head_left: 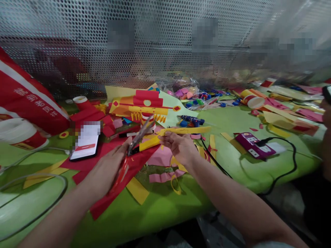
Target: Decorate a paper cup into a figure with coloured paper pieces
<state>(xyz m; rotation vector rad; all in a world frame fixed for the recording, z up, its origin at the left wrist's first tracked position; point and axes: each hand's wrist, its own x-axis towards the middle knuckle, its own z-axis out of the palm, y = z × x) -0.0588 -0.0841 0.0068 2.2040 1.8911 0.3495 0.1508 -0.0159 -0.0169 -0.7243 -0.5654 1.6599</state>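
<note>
One yellow strip (198,130) crosswise, right fingers (168,137) pinching it, left fingers (121,150) gripping scissors (137,140) aimed away

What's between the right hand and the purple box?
Between the right hand and the purple box, the head view shows yellow paper strips and a black cable.

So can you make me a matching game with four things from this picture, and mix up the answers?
1. red-handled metal scissors
2. long yellow paper strip
3. black-edged rectangular phone
4. purple rectangular box

A. farthest right of these four
B. lit up
C. in the left hand
D. in the right hand

Right pairs: 1-C, 2-D, 3-B, 4-A
</note>
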